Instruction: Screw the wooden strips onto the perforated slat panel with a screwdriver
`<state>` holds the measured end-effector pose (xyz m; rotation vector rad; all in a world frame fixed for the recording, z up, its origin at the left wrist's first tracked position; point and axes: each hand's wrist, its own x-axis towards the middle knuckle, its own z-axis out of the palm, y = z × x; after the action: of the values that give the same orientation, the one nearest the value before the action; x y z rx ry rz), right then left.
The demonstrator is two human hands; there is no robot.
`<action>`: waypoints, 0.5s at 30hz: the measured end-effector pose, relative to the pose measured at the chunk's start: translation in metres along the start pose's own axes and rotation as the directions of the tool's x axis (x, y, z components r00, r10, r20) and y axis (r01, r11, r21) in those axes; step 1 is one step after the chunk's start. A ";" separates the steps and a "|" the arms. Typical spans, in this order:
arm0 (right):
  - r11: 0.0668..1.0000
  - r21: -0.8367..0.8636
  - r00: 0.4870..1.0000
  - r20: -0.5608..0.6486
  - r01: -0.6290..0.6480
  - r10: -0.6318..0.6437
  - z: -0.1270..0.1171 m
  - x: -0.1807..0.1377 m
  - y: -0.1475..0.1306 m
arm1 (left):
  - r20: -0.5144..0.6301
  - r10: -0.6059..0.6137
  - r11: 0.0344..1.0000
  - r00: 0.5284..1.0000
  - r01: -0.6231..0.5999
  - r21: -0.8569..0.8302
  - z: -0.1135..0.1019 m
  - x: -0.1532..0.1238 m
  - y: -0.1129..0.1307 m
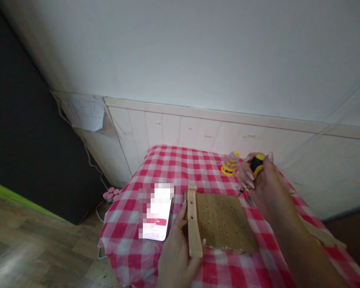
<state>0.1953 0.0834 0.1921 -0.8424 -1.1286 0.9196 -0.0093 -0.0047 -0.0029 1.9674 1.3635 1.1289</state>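
Table [186, 162]: covered in a red-and-white checked cloth, it extends beneath and beyond both hands. The cloth is creased; it would probably slip under load.

Brown board [225, 222]: lies flat between the left hand [177, 242] and the right hand [260, 186], pitted with small holes. Judged stiff and fairly solid, best steadied at its edges.

Pale slats [322, 234]: lie beyond the right forearm, on its outer side, partly hidden by it.

Phone [158, 216]: lies just left of the left hand, screen lit. Judged smooth and fragile.

Pale strip [194, 234]: held in the left hand, thumb and fingers closed about its near part, along the board's left edge. It carries two dark spots, holes or screw heads. Judged light, rigid and dry to the grip; best taken by its long sides, clear of the spots.

Clear container [230, 164]: upright, yellow-rimmed, just beyond and left of the right hand.

Screwdriver [257, 163]: right fingers wrapped round its black-and-yellow handle, shaft angled down towards the board's far right corner; contact cannot be confirmed. The thick handle should give a secure hold.

Metal pieces [250, 199]: slim, loose, just below the right hand; judged easily scattered.
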 end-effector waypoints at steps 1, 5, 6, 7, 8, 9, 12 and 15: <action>0.994 -0.107 1.000 -0.008 0.015 -0.016 -0.008 -0.005 -0.001 | -0.012 -0.016 1.000 1.000 0.016 -0.008 0.000 0.000 0.001; 0.715 -0.686 0.991 0.083 0.134 -0.106 -0.037 -0.039 0.013 | -0.030 -0.030 0.999 0.999 0.030 -0.027 0.000 0.002 0.005; 0.592 -0.789 0.985 0.105 0.165 -0.134 -0.042 -0.049 0.021 | -0.019 -0.020 0.999 1.000 0.019 -0.030 -0.001 0.003 0.005; 0.474 -0.856 0.976 0.149 0.207 -0.157 -0.046 -0.059 0.029 | -0.008 -0.010 0.999 1.000 0.010 -0.033 -0.002 0.003 0.005; 0.365 -0.903 0.970 0.175 0.226 -0.168 -0.048 -0.068 0.038 | -0.002 -0.006 0.999 1.000 0.006 -0.034 -0.002 0.004 0.004; 0.279 -0.930 0.965 0.200 0.241 -0.168 -0.049 -0.077 0.047 | 0.002 -0.009 0.999 1.000 0.009 -0.034 -0.003 0.004 0.004; 0.136 -0.941 0.946 0.292 0.311 -0.140 -0.048 -0.095 0.067 | 0.016 -0.030 0.999 0.999 0.030 -0.029 -0.004 0.004 0.004; 0.050 -0.933 0.927 0.347 0.357 -0.142 -0.046 -0.101 0.076 | 0.012 -0.043 0.999 0.999 0.043 -0.033 -0.004 0.004 0.008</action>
<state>0.2101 0.0159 0.0767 -1.6079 -2.0310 -0.3403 -0.0079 -0.0041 0.0063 1.9090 1.3662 1.1117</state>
